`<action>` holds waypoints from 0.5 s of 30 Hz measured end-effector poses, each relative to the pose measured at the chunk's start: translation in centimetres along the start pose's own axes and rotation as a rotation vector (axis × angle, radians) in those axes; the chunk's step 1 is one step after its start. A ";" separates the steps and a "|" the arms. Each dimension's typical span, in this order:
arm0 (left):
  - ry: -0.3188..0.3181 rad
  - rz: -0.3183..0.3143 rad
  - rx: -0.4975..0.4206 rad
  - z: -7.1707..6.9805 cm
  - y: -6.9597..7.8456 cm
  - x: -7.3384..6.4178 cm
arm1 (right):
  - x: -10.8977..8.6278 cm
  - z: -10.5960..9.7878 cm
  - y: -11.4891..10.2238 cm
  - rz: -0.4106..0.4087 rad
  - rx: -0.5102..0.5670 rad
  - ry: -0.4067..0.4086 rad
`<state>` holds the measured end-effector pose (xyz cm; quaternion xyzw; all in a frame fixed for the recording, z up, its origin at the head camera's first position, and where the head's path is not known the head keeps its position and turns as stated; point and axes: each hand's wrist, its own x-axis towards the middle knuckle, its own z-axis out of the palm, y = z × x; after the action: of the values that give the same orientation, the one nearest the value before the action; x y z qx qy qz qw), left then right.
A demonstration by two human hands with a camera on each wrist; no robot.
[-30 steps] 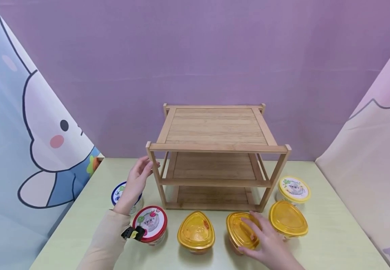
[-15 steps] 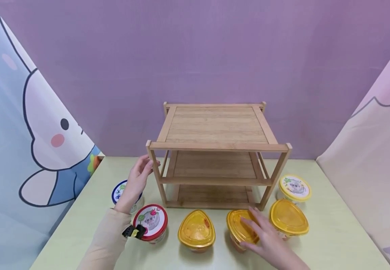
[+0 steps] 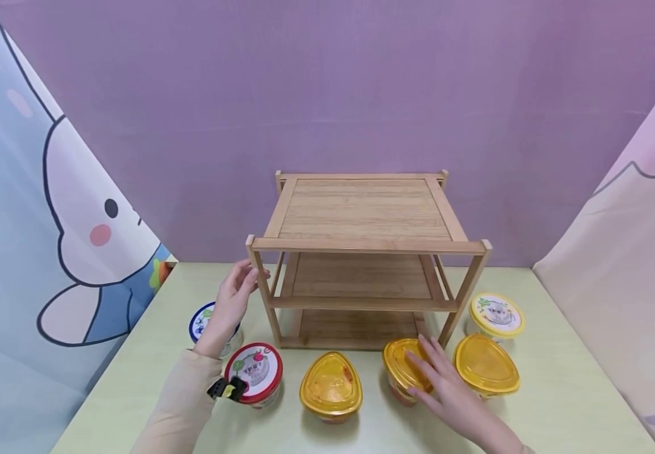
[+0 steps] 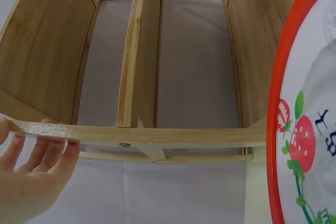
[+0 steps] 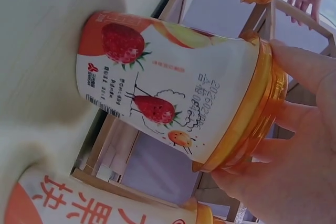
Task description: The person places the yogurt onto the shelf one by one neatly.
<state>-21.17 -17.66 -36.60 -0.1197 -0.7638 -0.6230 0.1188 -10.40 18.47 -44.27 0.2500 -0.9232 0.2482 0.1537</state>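
Note:
A three-tier wooden shelf rack (image 3: 367, 246) stands on the table. My left hand (image 3: 233, 299) holds its front left post, with the thumb on the near side and fingers behind, as the left wrist view shows. My right hand (image 3: 452, 391) grips the amber lid of a fruit yogurt cup (image 5: 152, 82), thumb and fingers spread around the rim. This cup is in front of the rack's right front corner; whether its base touches the table is unclear. Another amber-lidded cup (image 3: 486, 366) sits just right of that hand. A third amber-lidded cup (image 3: 331, 388) stands at front centre.
Beneath my left forearm are a red-rimmed tub (image 3: 256, 372) and a partly hidden blue-rimmed tub (image 3: 199, 321). A yellow-rimmed tub (image 3: 496, 314) stands right of the rack. A purple backdrop (image 3: 361, 94) hangs behind, with printed cloth (image 3: 77, 208) on both sides.
My right hand and the yogurt cup in it have moved a little forward, closer to the rack. The left hand stays on the post, and the other cups have not moved.

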 end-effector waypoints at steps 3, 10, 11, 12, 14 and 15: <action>0.001 0.000 0.001 0.0 -0.1 0.0 | 0.1 0.2 0.0 0.021 0.007 0.002; -0.003 -0.019 -0.005 0.0 -0.3 0.1 | -0.2 1.4 -0.7 0.128 -0.004 0.089; -0.005 -0.018 -0.005 0.0 -0.3 0.1 | -0.2 1.7 -0.7 0.138 -0.014 0.106; -0.005 -0.016 -0.007 0.0 -0.3 0.1 | -0.3 1.9 -0.8 0.150 -0.021 0.121; -0.004 -0.013 -0.006 0.0 -0.2 0.1 | -0.3 2.4 -1.0 0.171 -0.029 0.151; -0.003 -0.013 -0.007 0.0 -0.2 0.1 | -0.2 2.6 -1.0 0.178 -0.035 0.167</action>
<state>-21.30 -17.68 -36.78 -0.1163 -0.7625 -0.6264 0.1130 -10.09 16.41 -46.18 0.1427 -0.9299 0.2647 0.2118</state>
